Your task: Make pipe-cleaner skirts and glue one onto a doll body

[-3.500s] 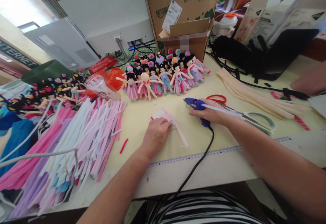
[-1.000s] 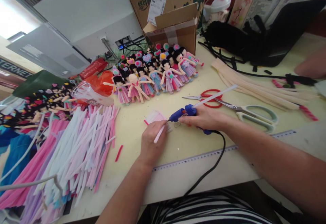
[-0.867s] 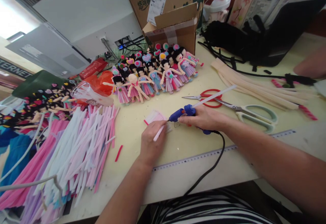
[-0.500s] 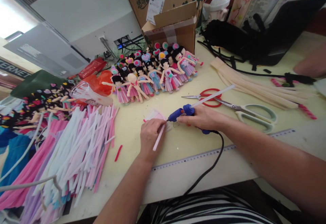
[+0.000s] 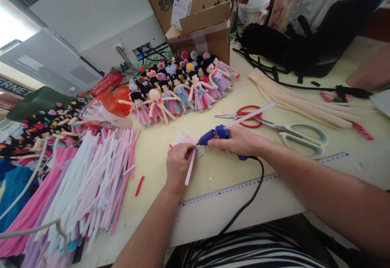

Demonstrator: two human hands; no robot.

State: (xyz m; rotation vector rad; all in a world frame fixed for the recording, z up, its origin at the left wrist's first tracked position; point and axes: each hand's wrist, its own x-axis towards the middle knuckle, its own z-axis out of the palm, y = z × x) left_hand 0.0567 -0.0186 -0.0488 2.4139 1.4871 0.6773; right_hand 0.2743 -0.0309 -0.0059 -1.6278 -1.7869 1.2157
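Observation:
My left hand (image 5: 178, 164) is closed on a short pale pink strip (image 5: 190, 168), which points down toward the table edge. Just behind its fingers lies a small fan of pale strips (image 5: 183, 138), partly hidden by the hand. In my right hand (image 5: 239, 140) is a blue glue gun (image 5: 209, 136), with a long translucent stick (image 5: 258, 112) sticking out of its back. The gun's nozzle is close to the left fingertips; whether it touches the strip cannot be made out. A black cord (image 5: 255, 195) runs from the gun toward my lap.
Red-handled scissors (image 5: 248, 117) and pale green-handled scissors (image 5: 304, 138) lie right of the gun. Finished dolls (image 5: 199, 91) stand before a cardboard box (image 5: 207, 40). Pink and white strips (image 5: 100, 178) are heaped left. A ruler (image 5: 237, 187) lies along the front.
The whole view has shifted slightly. The pale pink strip in my left hand now hangs steeper, and the gun's nozzle remains close to the fingers.

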